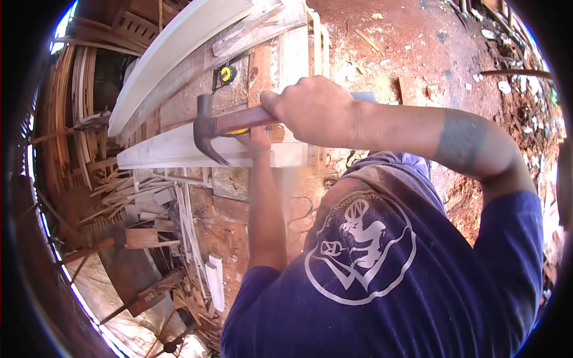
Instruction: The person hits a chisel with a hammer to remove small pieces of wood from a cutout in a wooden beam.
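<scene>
My right hand (313,110) is closed around the wooden handle of a claw hammer (206,128), raised over the workpiece. The hammer head points left, its curved claw toward me. Below it, my left hand (258,142) is at the near white-faced wooden board (179,150), its fingers closed and partly hidden by the hammer handle. A bit of yellow shows beside those fingers; what it belongs to is hidden. Farther off, a yellow and black tool like a tape measure (225,74) lies between the boards. A long curved white board (179,45) stretches past it.
Stacked planks (77,101) stand at the left. Scattered offcuts and thin strips (143,200) cover the ground nearer me, with a short white piece (215,281) among them. Reddish ground (412,53) with chips and litter spreads to the right.
</scene>
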A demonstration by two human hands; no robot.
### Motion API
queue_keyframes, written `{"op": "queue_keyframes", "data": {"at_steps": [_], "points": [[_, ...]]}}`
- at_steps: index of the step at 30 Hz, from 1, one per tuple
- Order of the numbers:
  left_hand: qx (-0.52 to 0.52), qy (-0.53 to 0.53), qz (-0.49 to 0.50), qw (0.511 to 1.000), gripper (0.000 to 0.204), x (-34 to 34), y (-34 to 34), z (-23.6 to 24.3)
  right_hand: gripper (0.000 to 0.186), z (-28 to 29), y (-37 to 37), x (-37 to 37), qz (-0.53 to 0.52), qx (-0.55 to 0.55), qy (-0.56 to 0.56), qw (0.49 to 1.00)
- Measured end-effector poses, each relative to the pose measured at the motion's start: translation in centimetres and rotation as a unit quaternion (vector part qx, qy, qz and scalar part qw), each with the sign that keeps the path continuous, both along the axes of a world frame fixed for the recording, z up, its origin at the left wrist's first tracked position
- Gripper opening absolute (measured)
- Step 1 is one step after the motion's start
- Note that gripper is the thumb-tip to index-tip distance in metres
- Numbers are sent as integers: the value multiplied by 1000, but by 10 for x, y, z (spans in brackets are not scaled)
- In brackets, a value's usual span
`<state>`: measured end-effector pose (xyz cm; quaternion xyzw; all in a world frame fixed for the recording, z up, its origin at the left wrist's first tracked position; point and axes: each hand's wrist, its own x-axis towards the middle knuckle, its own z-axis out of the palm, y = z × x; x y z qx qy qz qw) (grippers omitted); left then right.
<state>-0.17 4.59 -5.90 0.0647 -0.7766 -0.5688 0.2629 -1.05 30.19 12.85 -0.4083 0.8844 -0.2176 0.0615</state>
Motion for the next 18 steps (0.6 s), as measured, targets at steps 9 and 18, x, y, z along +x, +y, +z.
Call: {"op": "queue_keyframes", "data": {"at_steps": [9, 18], "points": [[146, -160, -106, 971, 37, -25, 0, 57, 25, -18, 37, 0, -144, -161, -159, 963], [256, -129, -139, 948, 41, -2, -25, 40, 18, -70, 117, 57, -336, -140, -282, 888]]}}
